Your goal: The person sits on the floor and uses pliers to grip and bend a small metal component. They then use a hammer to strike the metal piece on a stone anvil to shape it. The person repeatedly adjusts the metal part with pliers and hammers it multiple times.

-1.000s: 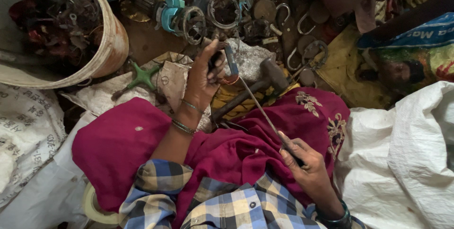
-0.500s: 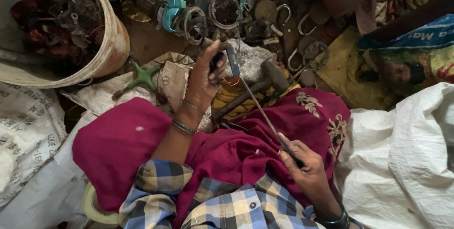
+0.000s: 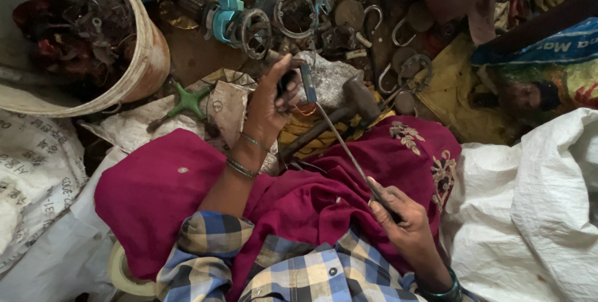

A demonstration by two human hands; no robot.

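My left hand (image 3: 269, 107) is raised over my lap, shut around a small dark part (image 3: 288, 82) with a blue-grey tip (image 3: 308, 84). A thin metal rod (image 3: 341, 141) runs from that part down to my right hand (image 3: 398, 218), which grips the rod's lower end with the forefinger laid along it. Both hands are above the magenta cloth (image 3: 311, 196) over my knees. A hammer (image 3: 339, 115) lies on the ground just beyond the cloth, under the rod.
A white bucket (image 3: 146, 59) of scrap metal stands at the upper left. Rings, hooks and other metal scrap (image 3: 324, 15) cover the ground ahead. White sacks (image 3: 536, 215) lie at the right, and another white sack (image 3: 37, 165) at the left. A green cross-shaped piece (image 3: 185, 99) lies near the bucket.
Both hands keep hold of the part and rod. My left hand has shifted slightly; nothing was let go.
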